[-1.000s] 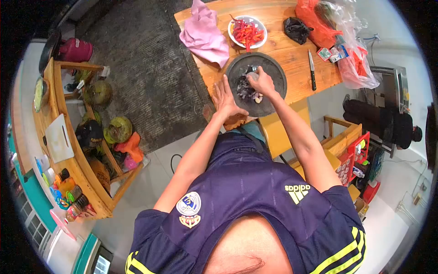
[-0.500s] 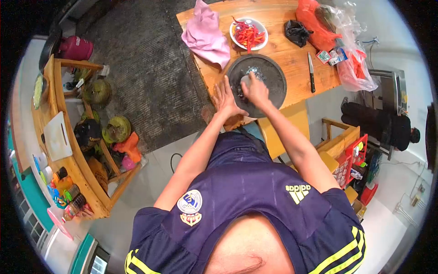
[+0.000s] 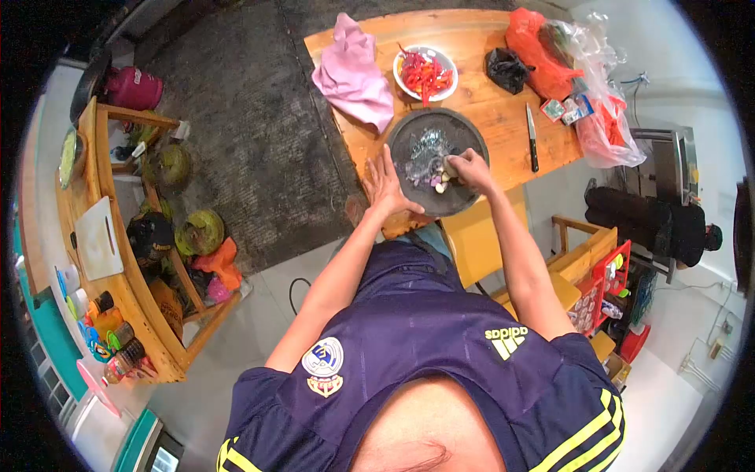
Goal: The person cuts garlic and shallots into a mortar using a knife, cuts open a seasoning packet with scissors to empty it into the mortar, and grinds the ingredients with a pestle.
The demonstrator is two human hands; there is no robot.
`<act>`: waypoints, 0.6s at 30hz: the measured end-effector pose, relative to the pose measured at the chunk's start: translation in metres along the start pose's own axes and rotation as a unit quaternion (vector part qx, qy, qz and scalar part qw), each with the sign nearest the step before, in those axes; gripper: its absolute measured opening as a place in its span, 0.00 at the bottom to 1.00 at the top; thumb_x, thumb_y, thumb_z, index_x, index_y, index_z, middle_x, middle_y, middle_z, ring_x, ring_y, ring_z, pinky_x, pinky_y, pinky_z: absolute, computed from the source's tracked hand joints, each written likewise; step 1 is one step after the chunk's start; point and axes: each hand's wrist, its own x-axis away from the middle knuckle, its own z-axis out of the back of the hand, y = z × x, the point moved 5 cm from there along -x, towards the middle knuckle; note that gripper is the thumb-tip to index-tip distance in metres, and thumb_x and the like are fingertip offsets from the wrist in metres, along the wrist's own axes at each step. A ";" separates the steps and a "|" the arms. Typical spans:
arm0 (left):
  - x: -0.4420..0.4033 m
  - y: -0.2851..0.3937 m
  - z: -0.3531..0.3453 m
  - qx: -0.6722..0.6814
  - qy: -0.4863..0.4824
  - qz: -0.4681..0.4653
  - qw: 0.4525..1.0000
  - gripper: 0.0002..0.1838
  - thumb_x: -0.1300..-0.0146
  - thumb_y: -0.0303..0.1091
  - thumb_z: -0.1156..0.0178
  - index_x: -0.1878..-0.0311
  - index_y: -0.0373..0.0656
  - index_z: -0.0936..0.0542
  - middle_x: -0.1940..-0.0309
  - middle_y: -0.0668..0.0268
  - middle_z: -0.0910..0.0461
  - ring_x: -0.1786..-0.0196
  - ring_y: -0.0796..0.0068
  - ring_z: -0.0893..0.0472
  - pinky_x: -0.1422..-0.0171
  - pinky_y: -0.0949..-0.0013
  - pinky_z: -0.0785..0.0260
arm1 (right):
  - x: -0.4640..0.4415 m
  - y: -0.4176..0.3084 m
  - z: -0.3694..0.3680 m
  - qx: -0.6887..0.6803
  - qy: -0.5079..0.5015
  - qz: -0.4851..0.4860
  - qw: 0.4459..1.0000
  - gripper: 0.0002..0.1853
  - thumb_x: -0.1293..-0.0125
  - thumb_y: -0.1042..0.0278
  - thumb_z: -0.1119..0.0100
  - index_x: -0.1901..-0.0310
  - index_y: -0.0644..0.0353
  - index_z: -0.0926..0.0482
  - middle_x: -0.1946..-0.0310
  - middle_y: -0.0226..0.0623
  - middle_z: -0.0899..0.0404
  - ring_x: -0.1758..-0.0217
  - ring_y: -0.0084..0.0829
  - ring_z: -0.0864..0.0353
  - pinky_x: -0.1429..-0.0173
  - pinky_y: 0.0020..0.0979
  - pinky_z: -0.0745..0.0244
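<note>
A round, dark stone mortar lies near the front edge of the wooden table. Against its left rim rests my left hand, fingers stretched and spread. My right hand is closed around a grey stone pestle, mostly hidden by the fingers, over the right part of the mortar. Beside the pestle sit a few pale and purple pieces that look like garlic and shallot. A wet, whitish crushed smear covers the mortar's middle and upper area.
Behind the mortar stands a white bowl of red chillies. A pink cloth lies left; a knife, a black bag and plastic bags lie right. Another person is at far right.
My right hand has moved right and toward me with the pestle, uncovering the garlic and shallot pieces and the smear. My left hand remains at the rim.
</note>
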 end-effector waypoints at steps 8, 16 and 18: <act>-0.002 0.003 0.002 -0.005 0.003 0.002 1.000 0.90 0.87 0.49 0.16 0.26 0.49 0.76 0.25 0.45 0.63 0.24 0.37 0.66 0.28 0.30 0.63 | 0.020 -0.021 -0.014 0.103 0.092 0.129 0.982 0.22 0.41 0.50 0.39 0.53 0.58 0.29 0.65 0.62 0.20 0.63 0.57 0.18 0.61 0.48 0.25; -0.002 0.000 0.002 0.002 0.011 -0.012 1.000 0.90 0.86 0.49 0.16 0.26 0.49 0.76 0.24 0.49 0.63 0.24 0.37 0.67 0.29 0.27 0.63 | 0.053 -0.060 -0.048 0.275 0.120 0.138 0.944 0.25 0.39 0.53 0.41 0.45 0.54 0.33 0.70 0.57 0.19 0.64 0.59 0.18 0.60 0.55 0.24; -0.002 0.001 0.001 0.006 0.016 -0.019 1.000 0.89 0.86 0.49 0.16 0.26 0.49 0.76 0.24 0.49 0.62 0.24 0.37 0.67 0.29 0.28 0.63 | 0.030 -0.064 -0.037 0.247 0.109 0.139 0.953 0.26 0.40 0.52 0.41 0.44 0.55 0.32 0.67 0.60 0.19 0.62 0.60 0.18 0.58 0.57 0.25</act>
